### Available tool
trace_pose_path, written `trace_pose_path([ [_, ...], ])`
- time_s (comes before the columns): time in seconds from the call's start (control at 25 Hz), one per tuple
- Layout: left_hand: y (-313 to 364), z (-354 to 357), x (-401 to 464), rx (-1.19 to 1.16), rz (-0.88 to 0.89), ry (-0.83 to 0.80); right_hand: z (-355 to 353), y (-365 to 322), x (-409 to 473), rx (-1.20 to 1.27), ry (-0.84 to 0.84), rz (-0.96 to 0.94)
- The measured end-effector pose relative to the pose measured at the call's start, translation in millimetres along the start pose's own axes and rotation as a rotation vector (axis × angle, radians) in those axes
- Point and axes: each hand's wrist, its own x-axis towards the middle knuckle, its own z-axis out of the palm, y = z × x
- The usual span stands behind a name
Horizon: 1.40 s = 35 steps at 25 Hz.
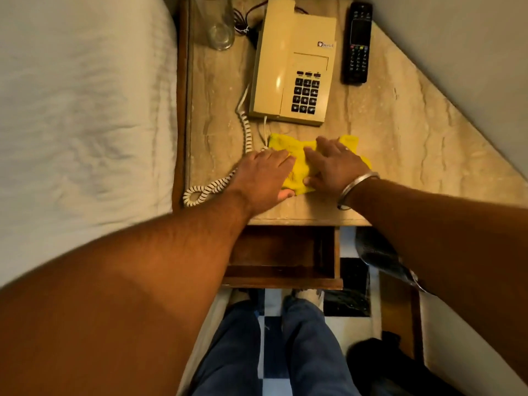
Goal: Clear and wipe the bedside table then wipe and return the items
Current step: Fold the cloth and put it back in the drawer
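A yellow cloth (297,151) lies on the marble top of the bedside table (400,144), near its front edge. My left hand (261,178) rests palm-down on the cloth's left part, thumb at its near edge. My right hand (333,162), with a metal bangle on the wrist, presses flat on the cloth's right part. Behind the cloth stands a beige telephone (297,64) with its coiled cord (245,144) running down the left side. A black remote (358,44) lies to the right of the phone. A clear glass (214,21) stands at the back left.
A bed with white sheets (85,110) borders the table on the left, a wall (471,52) on the right. Below the tabletop is a dark wooden shelf (285,258). My legs in blue jeans (285,352) stand on a checkered floor.
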Motion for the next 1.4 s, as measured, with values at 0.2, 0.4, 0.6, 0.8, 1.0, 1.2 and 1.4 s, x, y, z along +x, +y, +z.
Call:
trace_pose_path([
  [0.2,8,-14,-39,-0.079,0.121,-0.062,22,-19,-54,-0.092,0.046,-0.125],
  [0.4,35,-9,-143,-0.214,0.167,-0.295,52,-74,-139,0.019,-0.030,-0.309],
  [0.6,43,78,-138,-0.179,0.098,-0.121,126,-82,-99,0.056,-0.055,-0.153],
  [0.8,54,123,-139,-0.282,-0.192,-0.314,169,-87,-103,0.199,-0.180,0.105],
  [1.0,93,60,-190,-1.113,-1.200,-0.419,121,-146,-172,1.531,0.010,1.207],
  [1.2,96,75,-152,-2.219,-1.980,-0.042,118,-153,-131,2.403,0.109,1.542],
  [1.4,105,80,-135,-2.487,-1.799,0.415,117,-140,-124,2.352,0.162,1.365],
])
